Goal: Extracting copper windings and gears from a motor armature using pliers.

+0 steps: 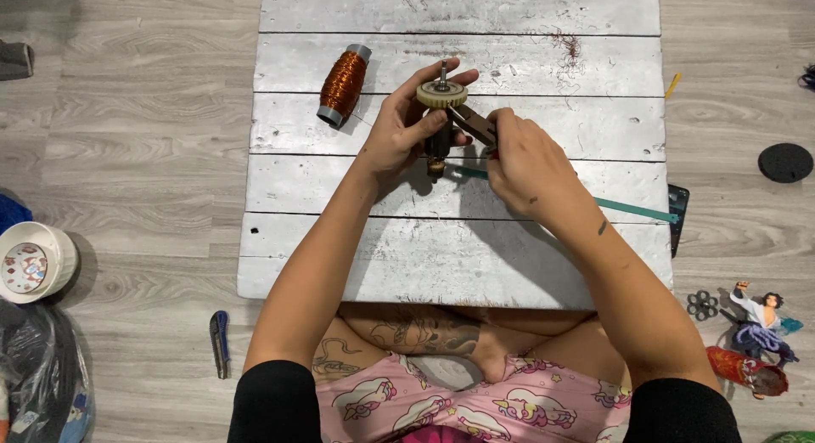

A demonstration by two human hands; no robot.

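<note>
Both hands' grip [441, 124] around geared shaft [441, 112]

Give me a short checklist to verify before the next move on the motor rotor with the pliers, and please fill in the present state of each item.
1. Left hand grips the motor rotor firmly, clear of the board: ok.
2. Right hand holds the pliers: ok.
3. Plier tips sit just under the cream gear: ok; whether they actually bite cannot tell.
4. Left fingers clear of the plier tips: not ok, they lie close.
5. Copper wire spool out of the way, lying to the left: ok.
6. Green strip under the right hand free of snagging: cannot tell.
</note>
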